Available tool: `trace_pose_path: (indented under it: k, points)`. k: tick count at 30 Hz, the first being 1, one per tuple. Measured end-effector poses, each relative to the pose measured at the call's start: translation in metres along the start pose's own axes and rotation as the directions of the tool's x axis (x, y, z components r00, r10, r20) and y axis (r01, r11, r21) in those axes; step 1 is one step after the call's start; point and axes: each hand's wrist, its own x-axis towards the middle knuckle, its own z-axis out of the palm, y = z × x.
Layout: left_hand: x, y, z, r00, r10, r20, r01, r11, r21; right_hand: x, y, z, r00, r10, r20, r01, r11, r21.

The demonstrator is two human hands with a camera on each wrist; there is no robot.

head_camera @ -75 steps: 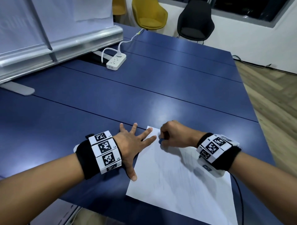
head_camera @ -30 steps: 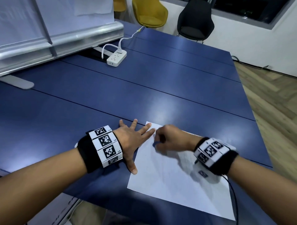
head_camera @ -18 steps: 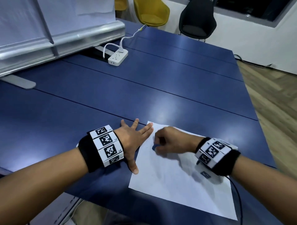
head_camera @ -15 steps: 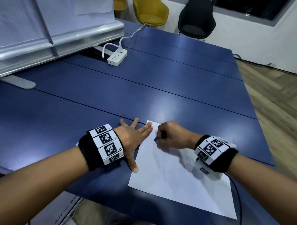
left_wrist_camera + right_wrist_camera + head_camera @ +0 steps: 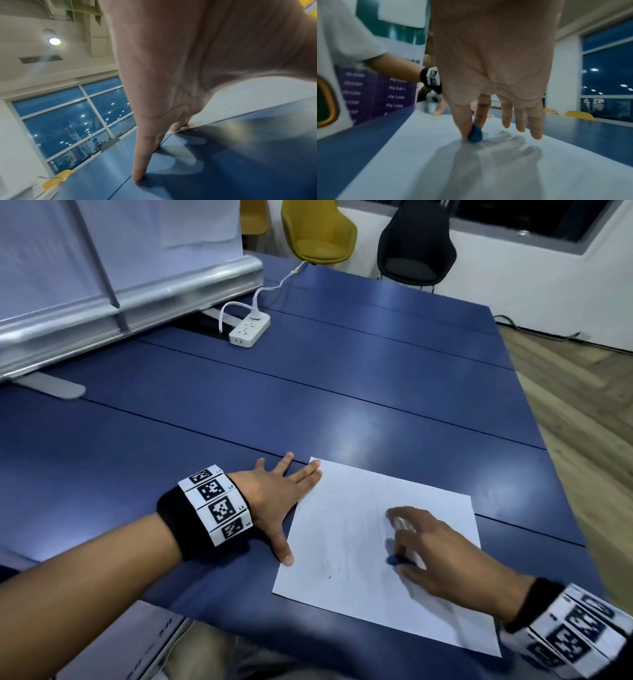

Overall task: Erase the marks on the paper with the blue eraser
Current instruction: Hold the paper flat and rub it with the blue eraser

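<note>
A white paper [image 5: 346,518] lies on the blue table [image 5: 308,405] in front of me, with faint grey smudges and a few small dark marks [image 5: 329,577] near its near left part. My right hand [image 5: 411,546] is over the middle of the sheet and pinches the small blue eraser [image 5: 393,559] between thumb and index finger, its tip down on the paper. The right wrist view shows the eraser [image 5: 475,134] touching the paper [image 5: 436,169], the other fingers [image 5: 520,121] spread above it. My left hand [image 5: 277,491] lies flat and open at the sheet's left edge, its fingers [image 5: 142,155] pressed on the table.
A white power strip [image 5: 249,330] with its cable sits far back on the table. A silver banner base [image 5: 130,299] runs along the back left. A yellow chair [image 5: 318,231] and a black chair [image 5: 414,244] stand beyond the far edge. Wooden floor [image 5: 582,422] lies right.
My right hand has swept with the eraser from the paper's far left corner toward me and right, to the sheet's middle, and its free fingers have spread. The left hand has stayed put.
</note>
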Motion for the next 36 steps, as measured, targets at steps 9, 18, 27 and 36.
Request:
trace_pose_path:
  k: [9,18,27,36]
  points:
    - [-0.025,0.036,0.022,0.961,0.131,-0.244,-0.128,0.991,0.029,-0.007,0.002,0.004,0.994,0.082,0.071,-0.084,0.996,0.037]
    - [-0.025,0.073,0.103,0.861,0.385,-0.332,-0.276,0.902,0.332,-0.010,0.010,0.006,0.996,0.061,0.063,-0.068,0.991,0.111]
    - [-0.036,0.060,0.090,0.875,0.246,-0.418,-0.128,0.948,0.290,-0.010,0.008,0.004,0.994,0.071,0.079,-0.079,0.991,0.109]
    - [-0.036,0.025,0.070,0.950,-0.082,-0.302,0.131,0.981,0.144,-0.008,0.014,0.009,0.998,0.044,0.040,-0.049,0.990,0.134]
